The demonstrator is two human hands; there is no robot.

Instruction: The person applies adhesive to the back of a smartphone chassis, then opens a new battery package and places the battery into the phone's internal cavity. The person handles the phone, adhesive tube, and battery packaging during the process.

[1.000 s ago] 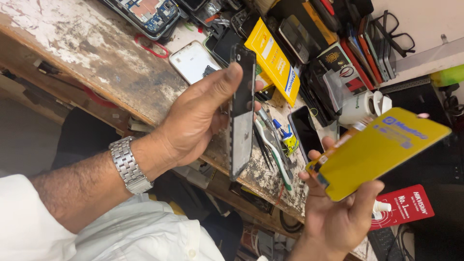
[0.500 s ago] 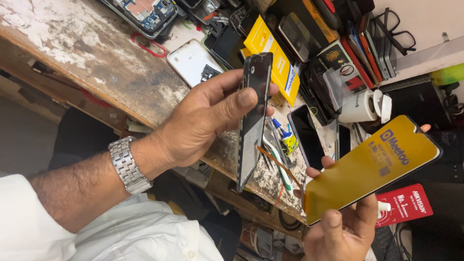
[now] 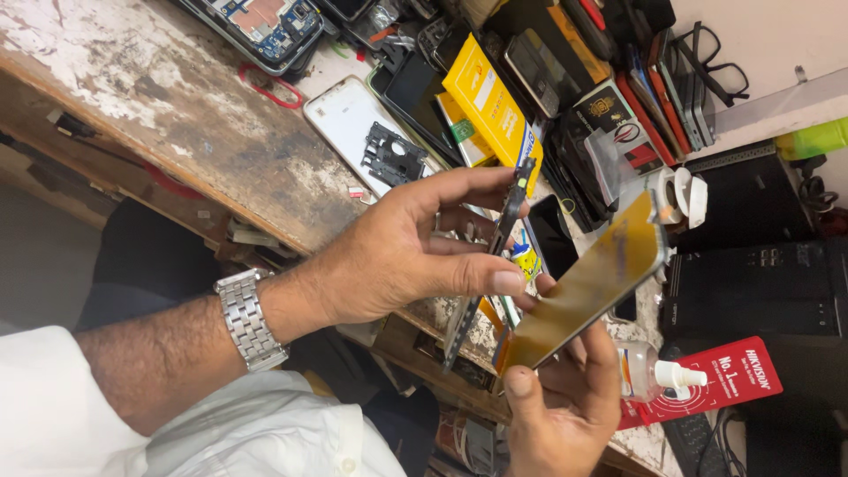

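My left hand (image 3: 397, 256), with a metal watch (image 3: 249, 318) on the wrist, grips a thin dark phone body (image 3: 491, 256) edge-on between thumb and fingers. Just below and to the right, my right hand (image 3: 565, 406) holds a flat yellow-backed screen panel (image 3: 587, 287) tilted beside the phone body. The two parts are close together, nearly touching at their lower ends. Both are held above the front edge of a worn wooden workbench (image 3: 159, 106).
The bench carries a white phone back cover (image 3: 353, 132), an opened phone with a blue circuit board (image 3: 256, 26), a yellow box (image 3: 490, 106), several stacked phones (image 3: 654, 79), spectacles (image 3: 715, 62), a small white bottle (image 3: 654, 371), a red card (image 3: 715, 380) and black equipment (image 3: 751, 274).
My left hand turned the phone body edge-on and lowered it toward my right hand. The yellow panel tilted from facing me to nearly edge-on and moved closer to the phone body.
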